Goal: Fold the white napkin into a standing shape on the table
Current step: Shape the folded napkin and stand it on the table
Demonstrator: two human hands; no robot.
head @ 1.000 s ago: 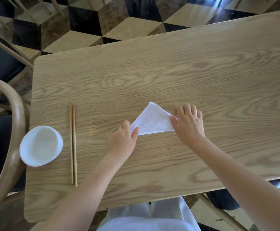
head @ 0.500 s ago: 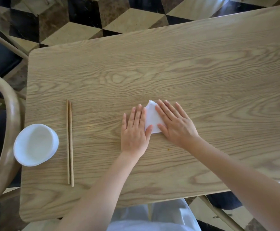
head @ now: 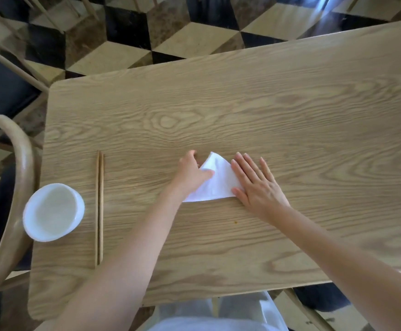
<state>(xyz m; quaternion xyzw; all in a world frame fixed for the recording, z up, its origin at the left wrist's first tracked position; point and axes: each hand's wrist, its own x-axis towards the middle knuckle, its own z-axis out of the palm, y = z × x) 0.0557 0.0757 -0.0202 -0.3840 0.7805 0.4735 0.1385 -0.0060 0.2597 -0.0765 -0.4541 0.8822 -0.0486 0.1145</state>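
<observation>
At the counter's left edge sits a round white plastic bowl point(head: 53, 212), with a pair of wooden chopsticks point(head: 99, 207) just right of it, running near to far. Your left hand point(head: 191, 174) pinches the left edge of the white folded triangular napkin point(head: 215, 181), lying mid-counter, apex pointing far, long edge running left to right. Your right hand point(head: 256, 185) lies flat and open on its right corner. The light oak-grain counter point(head: 290, 111) stands over a black, tan and cream cube-patterned floor point(head: 128, 32).

White folded cloth napkin point(head: 215, 181): left edge hidden under left hand point(head: 190, 174), right corner under right hand point(head: 258, 187). Light wooden counter point(head: 290, 115): right end cropped.
</observation>
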